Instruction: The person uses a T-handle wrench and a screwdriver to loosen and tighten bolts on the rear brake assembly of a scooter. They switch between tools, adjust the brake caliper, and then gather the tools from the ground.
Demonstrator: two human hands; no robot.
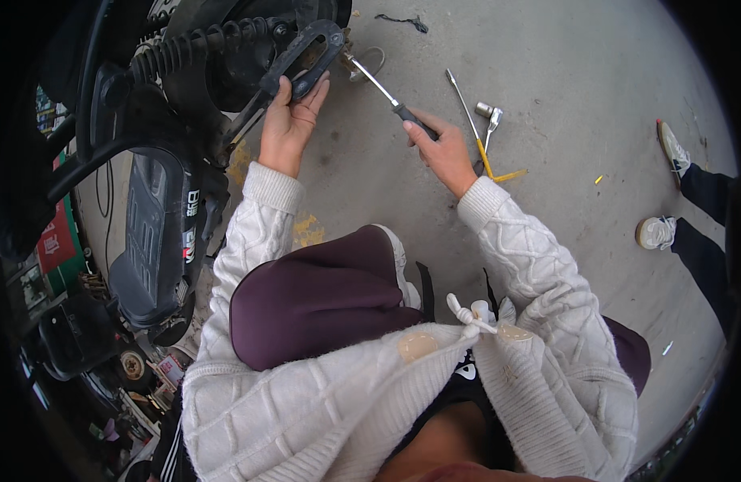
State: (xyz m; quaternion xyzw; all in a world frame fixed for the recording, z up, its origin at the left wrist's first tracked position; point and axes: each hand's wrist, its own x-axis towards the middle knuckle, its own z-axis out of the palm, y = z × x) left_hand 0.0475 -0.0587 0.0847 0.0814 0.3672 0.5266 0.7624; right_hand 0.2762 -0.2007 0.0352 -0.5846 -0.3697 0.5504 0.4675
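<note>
My right hand (444,154) is wrapped around the dark handle of a screwdriver (380,90). Its long metal shaft slants up and left, and the tip is at the end of a black slotted bracket (293,53) on the scooter. From below, my left hand (292,122) grips this bracket, thumb on one side and fingers on the other. Whether the tip sits in a screw is too small to tell. Behind the bracket are a coil-spring shock absorber (202,46) and the dark wheel area. A thin metal ring (376,66) shows beside the tip.
A yellow-handled T-shaped tool (476,128) and a socket wrench (492,117) lie on the concrete floor right of my right hand. A person's shoes (658,233) stand farther right. The scooter's black body (158,233) fills the left. A black strip (404,20) lies at the top.
</note>
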